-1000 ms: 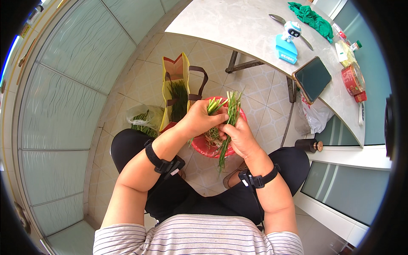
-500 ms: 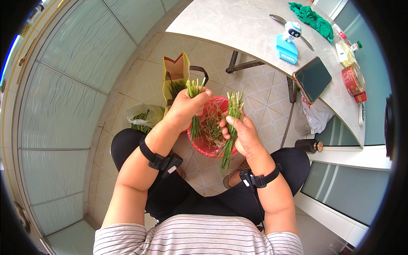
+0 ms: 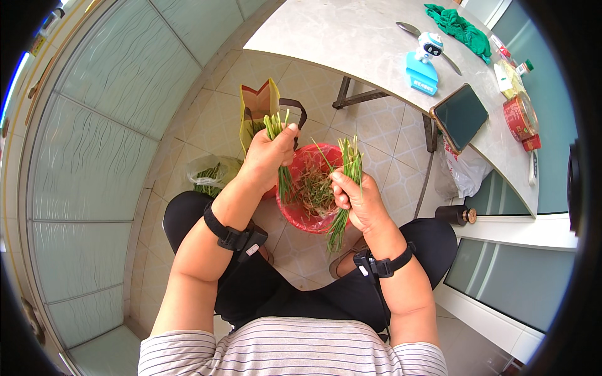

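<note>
In my left hand (image 3: 268,155) is a bunch of green chives (image 3: 286,185), gripped with its pale cut ends upward and the leaves hanging down. My right hand (image 3: 362,202) is closed round a second bunch of chives (image 3: 351,160), whose leafy ends trail below the fist. One thin stalk (image 3: 322,154) slants up to the left from the right thumb and fingertips. Beneath and between the hands stands a red basin (image 3: 290,216), apparently lined with thin plastic. Brownish and green plant scraps (image 3: 313,188) lie in it.
Beyond my left hand stands a yellow-edged bag (image 3: 258,100) with greens inside; a clear plastic bag of greens (image 3: 213,172) lies by my left knee. A table (image 3: 338,37) at upper right bears a phone (image 3: 461,118), toy robot stand (image 3: 423,69), spoon (image 3: 409,28) and green cloth (image 3: 461,31).
My left hand has moved a little left with its bunch, away from the right one. The thin stalk at my right fingertips now stands out more clearly from the bunch.
</note>
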The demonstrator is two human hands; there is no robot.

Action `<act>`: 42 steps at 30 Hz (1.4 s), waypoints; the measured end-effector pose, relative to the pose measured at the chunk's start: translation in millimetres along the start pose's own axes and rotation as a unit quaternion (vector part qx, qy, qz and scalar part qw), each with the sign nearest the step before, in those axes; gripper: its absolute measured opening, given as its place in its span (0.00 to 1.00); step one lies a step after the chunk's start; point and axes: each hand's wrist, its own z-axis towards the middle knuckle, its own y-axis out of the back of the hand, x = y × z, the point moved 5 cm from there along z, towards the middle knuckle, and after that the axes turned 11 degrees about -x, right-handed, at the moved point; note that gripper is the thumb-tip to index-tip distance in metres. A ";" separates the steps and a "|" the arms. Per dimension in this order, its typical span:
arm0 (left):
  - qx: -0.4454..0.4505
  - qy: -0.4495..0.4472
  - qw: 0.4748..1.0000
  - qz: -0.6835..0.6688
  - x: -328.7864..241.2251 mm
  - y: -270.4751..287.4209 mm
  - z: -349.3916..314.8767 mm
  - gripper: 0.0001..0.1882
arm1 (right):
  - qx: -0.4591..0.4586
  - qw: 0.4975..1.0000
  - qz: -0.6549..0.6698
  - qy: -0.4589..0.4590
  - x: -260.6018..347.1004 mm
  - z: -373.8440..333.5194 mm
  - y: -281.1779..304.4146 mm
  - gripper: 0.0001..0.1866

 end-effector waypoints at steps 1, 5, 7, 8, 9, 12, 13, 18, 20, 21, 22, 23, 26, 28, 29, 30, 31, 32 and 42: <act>-0.006 0.025 1.000 0.005 0.3 -1.8 -3.2 0.08 | -0.004 1.000 0.001 0.002 0.0 0.0 0.5 0.07; 0.032 0.026 0.998 0.047 6.8 -10.8 -8.9 0.09 | -0.009 1.000 0.001 0.006 -0.4 0.9 0.9 0.08; 0.034 0.033 0.998 0.044 8.8 -16.3 -12.2 0.08 | -0.010 1.000 -0.002 0.005 -0.1 0.6 0.5 0.08; 0.035 0.040 0.998 0.041 10.2 -17.4 -12.8 0.08 | -0.011 1.000 -0.005 0.004 -0.1 0.5 0.5 0.08; 0.038 0.032 0.998 0.029 11.2 -16.1 -11.4 0.06 | -0.011 1.000 -0.005 0.004 0.5 0.1 0.0 0.08; 0.019 0.007 0.998 0.055 11.2 -11.5 -7.7 0.06 | -0.001 1.000 -0.006 0.006 2.3 -1.0 -1.4 0.07; 0.019 0.007 0.998 0.055 11.5 -11.7 -7.4 0.06 | 0.001 1.000 -0.002 0.009 4.0 -1.4 -1.9 0.07; -0.004 -0.003 1.000 0.014 3.9 0.0 1.9 0.07 | -0.002 1.000 0.003 0.016 5.2 -2.0 -1.2 0.06; -0.012 -0.004 1.000 0.027 -2.1 -0.4 -0.9 0.08 | -0.011 1.000 0.006 0.016 3.3 -1.0 2.8 0.07; 0.010 0.005 0.998 0.054 -1.9 -2.1 -2.9 0.09 | -0.011 1.000 0.006 0.016 2.4 -0.3 3.7 0.07; 0.031 0.014 0.996 0.082 -0.6 -3.9 -4.5 0.11 | -0.015 0.999 0.019 0.020 2.1 0.5 4.8 0.07; 0.044 0.049 0.994 0.085 4.8 -4.1 -4.7 0.13 | -0.019 0.999 0.033 0.025 2.4 0.8 5.6 0.07; 0.042 0.040 0.985 0.163 8.0 -11.7 -9.9 0.14 | -0.032 0.999 0.038 0.023 4.3 0.9 5.9 0.08; 0.044 0.027 0.981 0.187 8.1 -14.4 -13.1 0.13 | -0.031 0.999 0.039 0.022 5.7 -0.2 4.0 0.08; 0.074 0.014 0.979 0.190 7.9 -17.9 -14.7 0.13 | -0.030 0.999 0.039 0.020 6.0 -0.5 3.4 0.08; 0.103 0.000 0.976 0.193 7.6 -21.4 -16.4 0.12 | -0.030 0.999 0.039 0.021 6.0 -0.7 3.3 0.08; 0.103 0.000 0.976 0.193 7.8 -22.3 -17.1 0.12 | -0.024 0.999 0.035 0.021 5.9 -1.0 2.9 0.09; 0.101 0.008 0.979 0.177 8.4 -23.1 -17.8 0.12 | -0.018 0.999 0.030 0.022 6.0 -1.2 2.2 0.09; 0.092 0.048 0.980 0.168 13.8 -26.0 -18.4 0.11 | -0.021 0.999 0.025 0.018 5.7 -1.4 0.0 0.09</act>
